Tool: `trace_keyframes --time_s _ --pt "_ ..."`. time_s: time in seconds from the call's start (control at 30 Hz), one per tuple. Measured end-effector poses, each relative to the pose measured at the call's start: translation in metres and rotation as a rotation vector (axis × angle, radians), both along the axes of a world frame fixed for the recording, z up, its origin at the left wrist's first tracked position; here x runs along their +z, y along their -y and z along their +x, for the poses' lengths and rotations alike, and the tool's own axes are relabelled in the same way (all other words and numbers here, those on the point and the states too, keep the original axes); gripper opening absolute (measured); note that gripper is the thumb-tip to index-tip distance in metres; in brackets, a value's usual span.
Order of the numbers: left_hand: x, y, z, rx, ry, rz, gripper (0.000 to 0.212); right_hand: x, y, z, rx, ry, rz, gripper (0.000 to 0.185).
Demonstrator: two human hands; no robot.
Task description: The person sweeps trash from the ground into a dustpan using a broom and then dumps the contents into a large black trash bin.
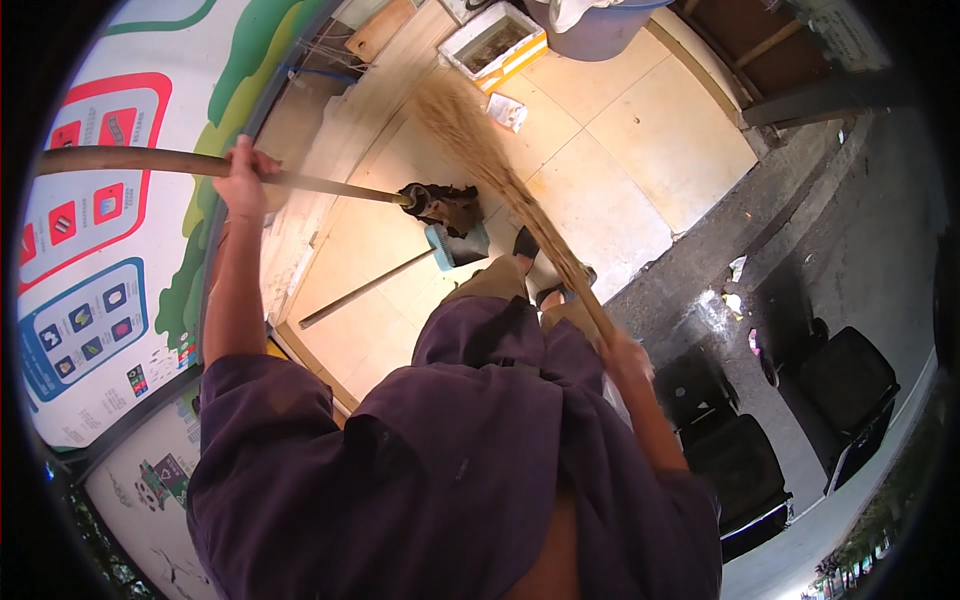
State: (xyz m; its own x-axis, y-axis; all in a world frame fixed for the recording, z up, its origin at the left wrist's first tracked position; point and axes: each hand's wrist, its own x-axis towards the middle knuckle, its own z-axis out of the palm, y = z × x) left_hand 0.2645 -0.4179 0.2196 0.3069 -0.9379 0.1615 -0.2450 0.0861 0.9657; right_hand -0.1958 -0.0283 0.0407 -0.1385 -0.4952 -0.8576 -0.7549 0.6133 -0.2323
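My left hand (247,176) is closed around a long wooden pole (322,185), whose far end meets a dark, ragged scoop-like object (442,206) on the tiled floor. My right hand (624,358) grips the handle of a straw broom (517,191); its bristles, blurred, spread towards the wooden wall base near a white crumpled packet (507,112). Just below the dark object lies a light-blue dustpan or broom head (450,247) with a long thin handle (367,289) resting across the tiles. My feet, in dark sandals, stand beside it.
A foam box (495,49) and a large grey bin (589,30) stand at the top. A printed panel (112,225) borders the left. The tiles end at dark pavement (697,300) on the right, where scraps lie near black chairs (742,472).
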Motion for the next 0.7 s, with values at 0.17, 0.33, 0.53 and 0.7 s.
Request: trace_keyframes --time_s 0.17,0.33,0.53,0.7 --pt "-0.084 -0.017 0.061 0.045 0.070 0.163 0.033 -0.032 0.147 0.095 -0.045 0.146 -0.109 0.050" --pt "-0.085 -0.049 0.040 0.032 0.001 0.224 0.032 -0.102 0.129 0.093 -0.151 0.279 0.197 0.060" --pt "-0.109 -0.046 0.058 0.059 -0.034 0.252 0.031 -0.094 0.003 0.036 -0.286 0.195 0.105 0.057" --pt "-0.117 -0.028 0.034 0.020 0.011 0.293 0.030 -0.079 -0.089 0.025 -0.878 0.200 0.352 0.053"
